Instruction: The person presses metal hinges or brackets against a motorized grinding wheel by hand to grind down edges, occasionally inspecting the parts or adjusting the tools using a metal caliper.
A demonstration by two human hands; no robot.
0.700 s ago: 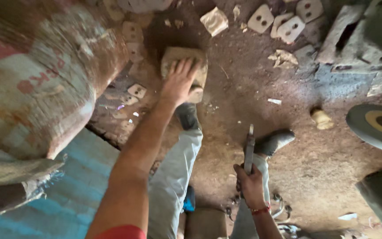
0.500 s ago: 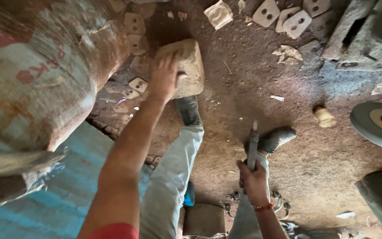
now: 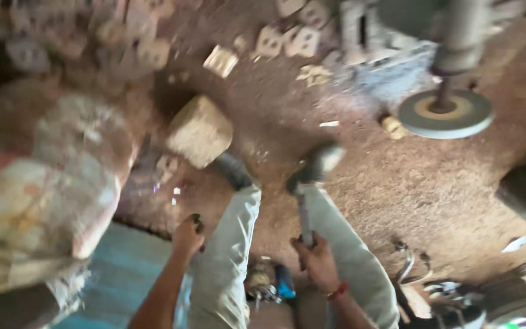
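The picture is blurred. My left hand (image 3: 188, 235) is drawn back beside my left knee with its fingers curled; a small dark spot shows at the knuckles, and I cannot tell what it is. A pale, squarish block (image 3: 200, 130) lies on the dirt floor ahead of it, apart from the hand and just beyond my left foot (image 3: 232, 170). My right hand (image 3: 319, 261) grips a long, narrow metal tool (image 3: 304, 210) that points forward along my right leg.
A large, bulging patterned sack (image 3: 50, 183) fills the left side. Several small pale carved pieces (image 3: 287, 41) are scattered at the back. A grinding wheel on a shaft (image 3: 445, 113) stands at the right. Between my legs sits a small power tool (image 3: 269, 285).
My left hand has let go of the pale block and pulled back to my knee. The block now lies tilted on the floor. The view has swung to the left and up.
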